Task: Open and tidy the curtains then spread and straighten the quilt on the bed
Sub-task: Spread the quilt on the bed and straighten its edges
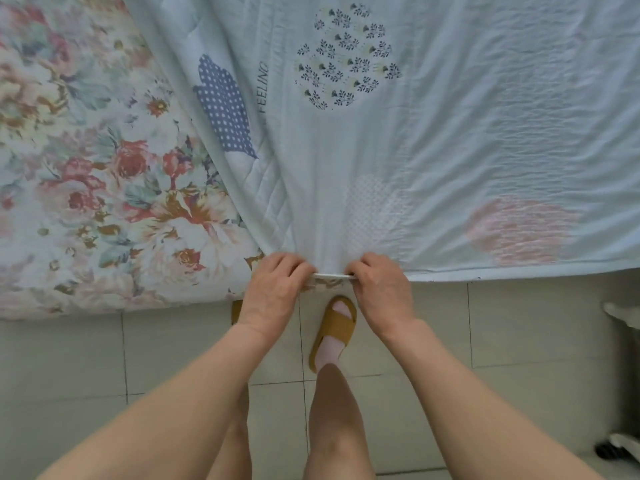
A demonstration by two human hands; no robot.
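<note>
**Operator:** Currently, where is the quilt (398,140) relative to the hands?

**Supervisor:** It lies on the bed, extending from the hands toward the far side. Its near hem runs left to right along the near edge of the bed. Both hands grip that hem close to the quilt's near left corner.

**Operator:** State of the hands?

**Supervisor:** The left hand (277,282) is closed, fingers curled over the hem at the corner. The right hand (375,282) is closed on the same hem, just beside the left. A short taut strip of hem shows between them.

**Operator:** Coverage?

**Supervisor:** Incomplete. The quilt covers the middle and right of the bed. Its left edge runs on a slant from the far middle down to the left hand. The floral sheet (86,174) is exposed to the left of that edge.

**Operator:** What does the next move depend on?

**Supervisor:** Judgement: the uncovered area lies to the left of both hands. The left hand is nearer to it and holds the corner. Drawing the corner left along the near edge would square the slanted edge. The right hand would likely anchor the hem or slide right to keep it straight.

**Operator:** Hazards?

**Supervisor:** Folds radiate from the grip. Uneven pulling may deepen them. The curtains are not in view.
</note>
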